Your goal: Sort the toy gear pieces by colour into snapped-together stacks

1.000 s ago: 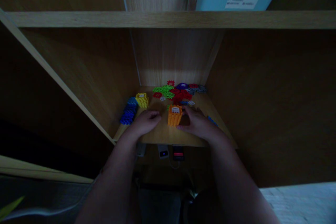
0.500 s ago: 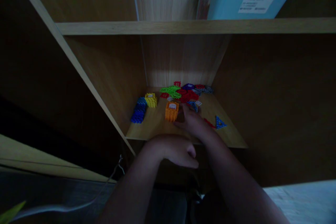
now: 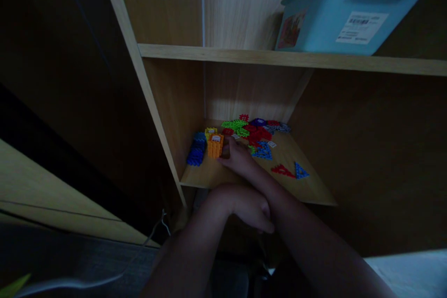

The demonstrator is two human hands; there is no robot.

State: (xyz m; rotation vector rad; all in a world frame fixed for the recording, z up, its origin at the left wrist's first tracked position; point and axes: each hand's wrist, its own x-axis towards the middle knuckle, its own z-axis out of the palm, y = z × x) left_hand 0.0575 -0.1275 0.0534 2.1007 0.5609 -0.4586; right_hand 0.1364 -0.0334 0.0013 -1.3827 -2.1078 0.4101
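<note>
Blue stack (image 3: pixel 197 150) is at the left of the shelf (image 3: pixel 199 177), yellow stack (image 3: pixel 211 131) just right of it. Your orange stack (image 3: pixel 214 147) has slid left, now near blue and on the near side of yellow: three colours grouped. Your right hand (image 3: pixel 238 156) has fingers along its right side; can't tell if gripping or pushing. Left hand (image 3: pixel 252 211) curled, contents hidden.

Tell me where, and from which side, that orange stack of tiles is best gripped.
Probably grip the orange stack around its upright right edge, coming from the right, where the right hand is: the blue stack crowds its left and the yellow stack stands behind.
</note>
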